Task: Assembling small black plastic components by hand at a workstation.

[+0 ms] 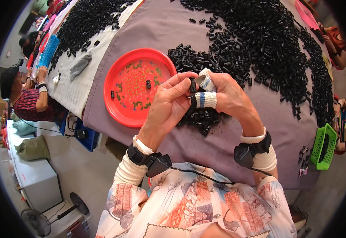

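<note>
In front of me, my left hand (167,104) is closed, pinching a small black cylindrical piece (192,85) between thumb and fingers. My right hand (233,95) is closed around the same piece from the other side. White cloth wraps with blue stripes (205,100) cover fingers of the right hand. A loose heap of similar black pieces (204,121) lies beneath both hands. Left of them rests a round red tray (115,103) with a printed pattern and a couple of black pieces in it. Exactly how the right fingertips touch the piece is partly hidden by the cloth.
A large pile of black pieces (256,35) spreads over the grey-mauve tablecloth (149,23). A green basket (318,158) stands at the right edge. Across at left, a person (34,95) works near a blue basket (48,51). Other people sit along the right side.
</note>
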Demonstrator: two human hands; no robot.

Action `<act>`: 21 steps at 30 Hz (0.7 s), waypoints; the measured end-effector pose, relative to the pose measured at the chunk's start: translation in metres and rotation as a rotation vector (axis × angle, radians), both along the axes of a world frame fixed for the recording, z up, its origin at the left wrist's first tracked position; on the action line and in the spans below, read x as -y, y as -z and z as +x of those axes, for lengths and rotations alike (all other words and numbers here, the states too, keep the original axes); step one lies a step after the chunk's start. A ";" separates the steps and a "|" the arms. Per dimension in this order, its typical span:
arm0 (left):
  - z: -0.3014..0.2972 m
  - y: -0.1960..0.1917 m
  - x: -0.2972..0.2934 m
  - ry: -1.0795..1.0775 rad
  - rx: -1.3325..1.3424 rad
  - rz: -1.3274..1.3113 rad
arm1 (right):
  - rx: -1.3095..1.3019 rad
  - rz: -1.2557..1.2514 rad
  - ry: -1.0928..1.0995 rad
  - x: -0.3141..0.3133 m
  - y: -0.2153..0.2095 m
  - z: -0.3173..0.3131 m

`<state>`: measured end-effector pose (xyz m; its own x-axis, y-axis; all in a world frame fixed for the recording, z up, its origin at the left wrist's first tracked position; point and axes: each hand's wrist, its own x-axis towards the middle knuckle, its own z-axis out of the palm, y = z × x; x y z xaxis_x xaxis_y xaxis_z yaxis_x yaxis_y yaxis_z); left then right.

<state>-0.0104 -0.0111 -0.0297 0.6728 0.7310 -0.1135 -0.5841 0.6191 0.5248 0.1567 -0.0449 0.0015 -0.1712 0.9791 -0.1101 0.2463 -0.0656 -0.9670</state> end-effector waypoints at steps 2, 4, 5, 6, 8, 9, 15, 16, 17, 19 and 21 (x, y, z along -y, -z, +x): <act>0.002 0.003 0.000 -0.036 0.000 -0.004 | 0.010 0.049 0.036 0.000 0.004 0.001; 0.003 0.000 0.001 -0.050 -0.025 0.003 | 0.020 0.100 0.069 0.000 0.007 0.001; 0.003 -0.002 0.001 -0.067 -0.052 0.005 | -0.034 0.056 0.080 0.001 0.007 0.000; 0.003 -0.002 0.002 -0.066 -0.050 0.010 | -0.087 0.012 0.091 0.002 0.007 0.000; 0.003 0.001 0.002 -0.068 -0.041 0.037 | -0.128 0.002 0.072 0.002 0.009 0.000; 0.003 0.002 0.002 -0.066 -0.039 0.040 | -0.157 -0.042 0.067 0.003 0.010 0.001; 0.001 0.003 0.004 -0.041 -0.053 0.096 | -0.262 -0.092 0.057 0.003 0.015 -0.001; 0.001 0.002 0.005 -0.066 -0.065 0.107 | -0.281 -0.096 0.053 0.003 0.016 -0.002; 0.002 0.002 0.005 -0.092 -0.078 0.118 | -0.301 -0.101 0.050 0.002 0.017 -0.002; -0.002 0.006 0.000 -0.094 -0.042 0.109 | -0.276 -0.101 0.055 0.001 0.021 -0.003; -0.005 0.005 -0.004 -0.124 -0.006 0.078 | -0.221 -0.094 0.085 0.000 0.021 0.000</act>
